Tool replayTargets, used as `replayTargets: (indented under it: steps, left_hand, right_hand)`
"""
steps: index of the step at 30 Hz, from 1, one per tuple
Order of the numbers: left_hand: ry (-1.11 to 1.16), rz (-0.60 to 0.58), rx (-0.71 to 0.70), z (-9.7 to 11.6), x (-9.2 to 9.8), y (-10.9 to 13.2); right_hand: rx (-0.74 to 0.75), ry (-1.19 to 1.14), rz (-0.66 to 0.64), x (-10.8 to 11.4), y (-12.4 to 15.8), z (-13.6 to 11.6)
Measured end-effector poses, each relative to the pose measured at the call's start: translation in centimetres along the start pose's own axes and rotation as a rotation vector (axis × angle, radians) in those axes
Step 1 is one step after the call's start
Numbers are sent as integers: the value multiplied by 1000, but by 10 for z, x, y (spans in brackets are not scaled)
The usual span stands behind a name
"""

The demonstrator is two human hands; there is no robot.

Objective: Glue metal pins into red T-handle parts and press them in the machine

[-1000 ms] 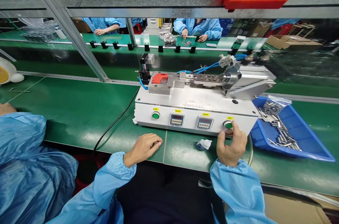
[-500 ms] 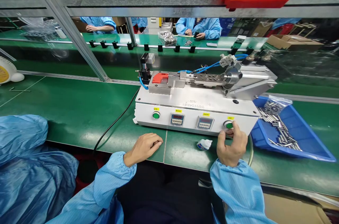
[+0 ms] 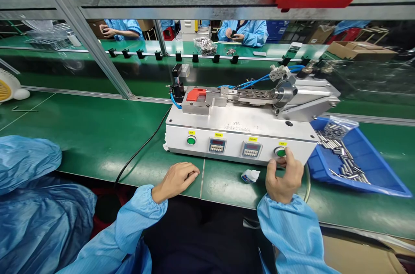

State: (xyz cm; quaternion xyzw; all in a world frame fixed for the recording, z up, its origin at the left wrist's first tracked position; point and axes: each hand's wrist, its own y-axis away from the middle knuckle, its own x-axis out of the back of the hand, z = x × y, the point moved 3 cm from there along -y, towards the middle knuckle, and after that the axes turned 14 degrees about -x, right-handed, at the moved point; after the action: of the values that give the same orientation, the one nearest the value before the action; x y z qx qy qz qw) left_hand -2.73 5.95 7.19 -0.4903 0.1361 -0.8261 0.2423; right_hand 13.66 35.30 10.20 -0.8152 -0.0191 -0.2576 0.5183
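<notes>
At the front face of the white machine [image 3: 240,129], toward 3 o'clock, the green button [image 3: 280,152] is touched by the thumb of the right hand [image 3: 283,179], its fingers curled narrow. At 9 o'clock of it, the left hand [image 3: 175,179] is rested on the bench [image 3: 97,140], loosely fisted, nothing seen held.

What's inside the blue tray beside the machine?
Many small shiny metal tubes lie in the blue tray, with clear plastic at its back. The machine hides its left corner.
</notes>
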Motion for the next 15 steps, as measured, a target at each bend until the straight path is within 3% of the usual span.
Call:
replayTargets:
  steps: [6,15]
  left_hand:
    - [2,-7,10,0,0,-1]
    - [13,9,13,2,0,-1]
  right_hand:
    - [-118,13,-36,-3,3,4]
    - [-152,-15,-50,-2,4,5]
